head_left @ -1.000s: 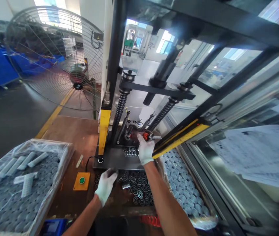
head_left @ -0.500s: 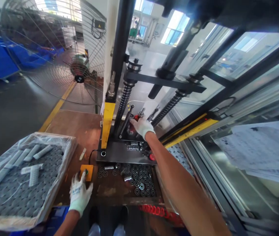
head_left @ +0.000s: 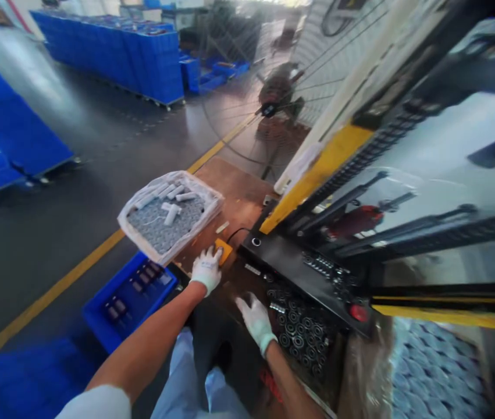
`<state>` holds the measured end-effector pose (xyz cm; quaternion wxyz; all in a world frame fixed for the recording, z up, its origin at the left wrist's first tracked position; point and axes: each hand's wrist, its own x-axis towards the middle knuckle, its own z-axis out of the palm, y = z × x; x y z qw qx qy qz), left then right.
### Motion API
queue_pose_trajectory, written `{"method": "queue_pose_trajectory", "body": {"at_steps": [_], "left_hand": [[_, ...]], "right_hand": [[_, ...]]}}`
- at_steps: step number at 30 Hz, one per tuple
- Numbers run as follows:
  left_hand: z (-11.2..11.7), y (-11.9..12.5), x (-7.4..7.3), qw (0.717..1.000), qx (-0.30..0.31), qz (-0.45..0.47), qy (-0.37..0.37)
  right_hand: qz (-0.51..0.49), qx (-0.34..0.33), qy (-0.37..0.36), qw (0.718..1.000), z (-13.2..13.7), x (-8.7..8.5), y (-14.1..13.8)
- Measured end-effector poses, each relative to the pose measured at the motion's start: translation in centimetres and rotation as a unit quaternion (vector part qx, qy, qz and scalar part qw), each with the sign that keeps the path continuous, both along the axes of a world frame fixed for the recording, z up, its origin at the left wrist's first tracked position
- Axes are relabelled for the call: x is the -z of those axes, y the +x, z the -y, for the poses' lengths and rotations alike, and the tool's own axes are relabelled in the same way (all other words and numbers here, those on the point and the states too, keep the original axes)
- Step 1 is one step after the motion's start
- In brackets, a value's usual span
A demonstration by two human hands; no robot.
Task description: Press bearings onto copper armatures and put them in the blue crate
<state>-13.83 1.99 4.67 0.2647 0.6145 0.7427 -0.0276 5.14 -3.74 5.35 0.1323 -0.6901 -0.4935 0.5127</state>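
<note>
- Where the floor opens out at far left, stacked blue crates (head_left: 111,55) stand; nearer, a blue bin (head_left: 111,283) holds several dark parts.
- Next, on the brown workbench (head_left: 218,177), a plastic-lined tray (head_left: 140,243) is filled with grey cylinders, some lying loose on top.
- The left hand (head_left: 207,269), white-gloved, lies palm down, fingers extended and touching a yellow button box (head_left: 225,252) beside the tray; it grasps nothing.
- The right hand (head_left: 256,319), also gloved, hovers with thumb and fingers apart, nothing visible in it; its underside is hidden.
- Just right of that hand, ring-shaped bearings (head_left: 302,337) cover the bench before a black machine base (head_left: 282,256).
- Above the base, between dark rods, sits a blurred red part (head_left: 358,220).
- At far right, grey round pieces (head_left: 437,372) lie in rows.
</note>
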Motion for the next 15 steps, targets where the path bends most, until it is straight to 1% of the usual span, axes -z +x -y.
{"method": "queue_pose_trajectory", "body": {"at_steps": [1, 3, 5, 7, 10, 12, 13, 14, 15], "left_hand": [[0.1, 0.1, -0.1, 1.0, -0.001, 0.002, -0.003], [0.2, 0.1, -0.4, 1.0, -0.003, 0.021, -0.004], [0.0, 0.1, -0.6, 0.999, -0.004, 0.044, -0.004], [-0.4, 0.0, -0.8, 0.998, -0.013, 0.06, -0.002], [-0.6, -0.9, -0.8, 0.994, -0.028, 0.105, 0.003], [0.5, -2.4, -0.3, 0.985, -0.041, 0.165, 0.036], [1.6, -3.7, 0.3, 0.977, -0.057, 0.198, 0.057], [3.0, -5.4, 1.2, 0.967, -0.086, 0.23, 0.072], [4.8, -7.4, 2.4, 0.954, -0.132, 0.258, 0.073]], "right_hand": [[0.022, -0.001, -0.007, 1.0, 1.2, 1.1, -0.7], [0.064, -0.009, -0.015, 0.998, 2.1, 2.4, -1.4], [0.094, -0.037, -0.033, 0.994, 1.6, 3.1, -1.5], [0.13, -0.07, -0.053, 0.988, 0.5, 3.3, -1.7], [0.196, -0.087, -0.074, 0.974, -0.9, 3.4, -2.7], [0.232, -0.083, -0.084, 0.965, -1.3, 3.3, -3.6], [0.251, -0.079, -0.087, 0.961, -1.3, 3.3, -4.0], [0.273, -0.074, -0.089, 0.955, -1.3, 3.2, -4.3], [0.296, -0.068, -0.089, 0.948, -1.3, 3.2, -4.6]]}}
